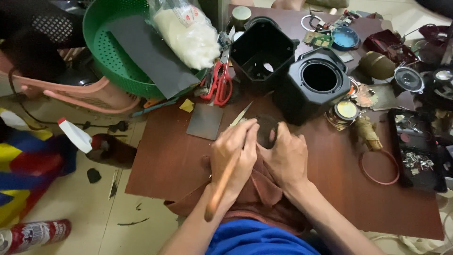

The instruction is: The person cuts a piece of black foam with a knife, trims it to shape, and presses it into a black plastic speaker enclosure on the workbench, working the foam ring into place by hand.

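Observation:
My left hand [233,153] grips a thin tool with an orange-brown wooden handle [218,191]; its pale blade tip [241,114] points up past my fingers. My right hand [285,158] presses a dark round ring-shaped part [267,130] against the brown table [165,160]. Both hands rest on a brown cloth [262,191] draped over the table's near edge. The blade reaches the left rim of the round part.
Two black plastic housings [262,49] [314,85] stand behind my hands. Red-handled scissors [218,82], a grey sheet [205,121], a green basket [113,47], a red rubber ring [379,166], a speaker driver [346,111] and a parts tray [415,148] lie around. A spray bottle [92,141] lies on the floor.

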